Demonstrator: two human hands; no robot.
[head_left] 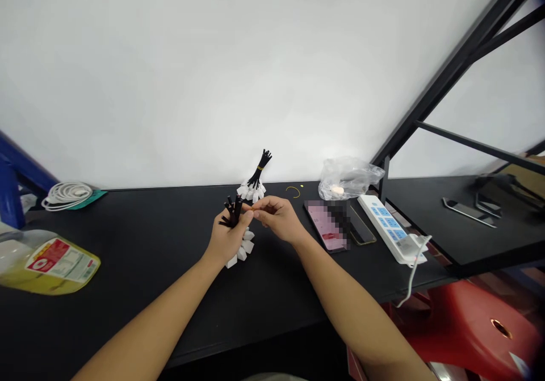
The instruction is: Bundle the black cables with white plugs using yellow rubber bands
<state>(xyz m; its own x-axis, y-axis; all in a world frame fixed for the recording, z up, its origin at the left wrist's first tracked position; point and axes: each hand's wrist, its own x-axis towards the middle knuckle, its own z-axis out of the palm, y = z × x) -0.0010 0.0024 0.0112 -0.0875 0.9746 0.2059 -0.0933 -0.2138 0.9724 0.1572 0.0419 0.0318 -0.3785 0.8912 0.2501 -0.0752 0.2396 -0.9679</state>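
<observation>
My left hand (pixel 229 237) is closed round a bundle of black cords with white tags (pixel 235 222); the black ends stick up above the fist and the white tags hang below it. My right hand (pixel 276 217) pinches something thin and orange-yellow against the top of that bundle, fingertips meeting my left thumb. Behind them a second bundle of black cords (pixel 256 180), tied with a yellow band, stands on its white tags on the black table (pixel 140 256). A loose yellow rubber band (pixel 293 191) lies near the table's back edge.
A phone (pixel 327 225) lies right of my hands, then a white power strip (pixel 389 227) with a plugged-in cable. A clear plastic bag (pixel 347 178) sits behind them. At left lie a yellow bottle (pixel 46 263) and a coiled white cable (pixel 67 193). A red stool (pixel 477 324) stands at lower right.
</observation>
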